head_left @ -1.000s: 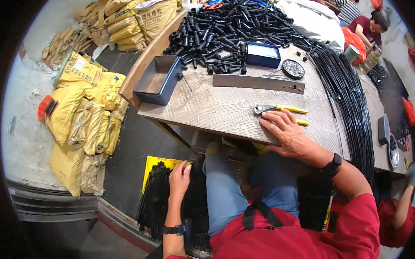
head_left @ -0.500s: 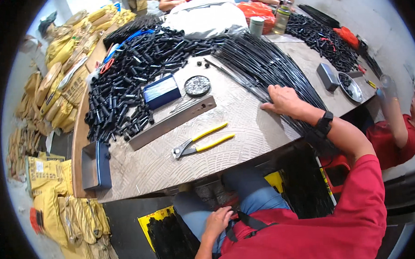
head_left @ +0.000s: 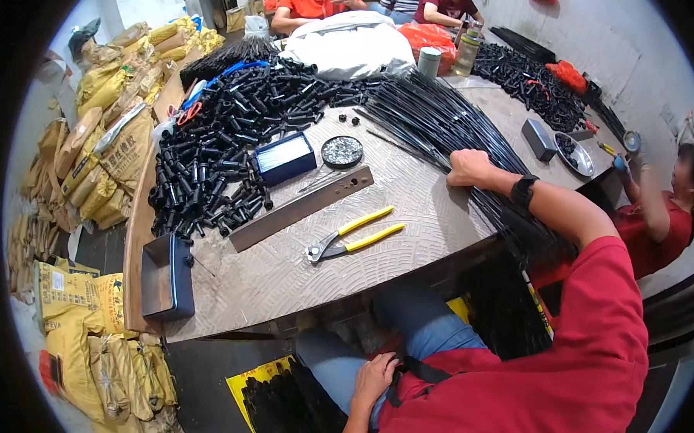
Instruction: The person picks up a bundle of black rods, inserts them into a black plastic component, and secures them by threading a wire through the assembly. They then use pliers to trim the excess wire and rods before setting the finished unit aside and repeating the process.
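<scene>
My right hand reaches across the table and closes on a long bundle of thin black rods that fans out toward the far side. My left hand rests low on my thigh, below the table edge, holding nothing. Yellow-handled pliers lie on the grey patterned tabletop in front of me, left of the right hand. Beyond them sit a flat metal bar, a blue box and a round tin.
A big heap of short black tubes covers the table's left. A dark tray sits at its left corner. Yellow sacks pile on the floor. Another person works at right, and others sit at the far end.
My right hand has left the spot by the pliers and moved right onto the black rods. My left hand rose from the floor bundle to my lap. My view swung right.
</scene>
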Available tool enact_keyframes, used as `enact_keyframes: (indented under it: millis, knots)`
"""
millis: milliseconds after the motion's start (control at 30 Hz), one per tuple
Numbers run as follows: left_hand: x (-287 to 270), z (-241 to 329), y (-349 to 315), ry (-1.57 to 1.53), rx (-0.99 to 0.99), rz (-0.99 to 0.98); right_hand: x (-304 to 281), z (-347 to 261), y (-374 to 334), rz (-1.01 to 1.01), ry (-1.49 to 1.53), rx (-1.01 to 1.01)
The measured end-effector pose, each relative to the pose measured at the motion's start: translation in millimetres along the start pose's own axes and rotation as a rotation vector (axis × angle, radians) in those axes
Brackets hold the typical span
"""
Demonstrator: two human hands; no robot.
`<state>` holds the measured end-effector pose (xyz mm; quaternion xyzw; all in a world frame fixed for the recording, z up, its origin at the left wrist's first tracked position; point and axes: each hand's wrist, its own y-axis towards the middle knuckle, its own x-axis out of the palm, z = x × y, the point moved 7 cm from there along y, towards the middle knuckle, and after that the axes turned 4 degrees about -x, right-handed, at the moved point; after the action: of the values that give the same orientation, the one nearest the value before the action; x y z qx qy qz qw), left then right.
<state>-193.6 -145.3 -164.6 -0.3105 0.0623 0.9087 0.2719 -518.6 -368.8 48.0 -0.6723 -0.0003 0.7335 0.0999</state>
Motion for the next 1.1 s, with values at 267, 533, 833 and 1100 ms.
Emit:
enact_keyframes:
  millis: [267, 533, 833, 1100]
  knots:
    - [-1.1, -6.5, -7.2, -0.066, 0.002, 0.053, -2.0, 23.0, 4.4, 0.017, 0.578, 0.103]
    - [-0.6, -4.0, -5.4, -0.079, 0.000, 0.033, -16.5, 21.7, 8.0, 0.118, 0.757, 0.013]
    - [3.1, -0.2, -6.1, 0.004, -0.020, 0.028, -84.6, 8.6, 14.7, 0.193, 1.196, -0.214]
    - [7.8, -2.9, -7.4, 0.080, -0.003, 0.027, -206.6, 5.0, 23.8, 0.683, 1.166, -0.453]
